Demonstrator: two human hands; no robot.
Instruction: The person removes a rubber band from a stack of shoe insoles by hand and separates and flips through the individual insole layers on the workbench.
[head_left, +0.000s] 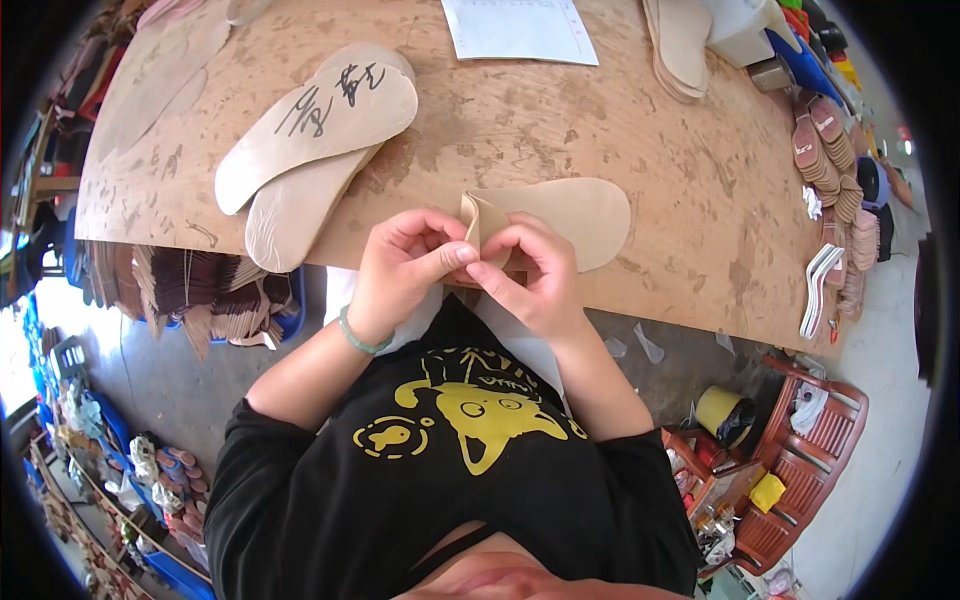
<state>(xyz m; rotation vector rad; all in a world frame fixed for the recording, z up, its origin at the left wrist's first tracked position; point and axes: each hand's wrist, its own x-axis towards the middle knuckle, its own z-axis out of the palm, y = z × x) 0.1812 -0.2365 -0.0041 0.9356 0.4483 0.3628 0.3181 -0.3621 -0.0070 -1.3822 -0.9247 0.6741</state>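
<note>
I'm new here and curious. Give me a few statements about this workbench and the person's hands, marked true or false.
1. The left hand and right hand both touch folded tan material. True.
2. A bracelet circles the right wrist. False: the green bracelet is on the left one.
3. A black-lettered pale insole partly covers another insole. True.
4. The paper lies under the hands. False: the paper lies beyond them.

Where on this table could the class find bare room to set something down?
The table is bare between the marked insole, the paper and the insole beside the right hand, and rightward from there toward its edge. It's crowded at the front, by the left hand, and around the far-right pile.
</note>
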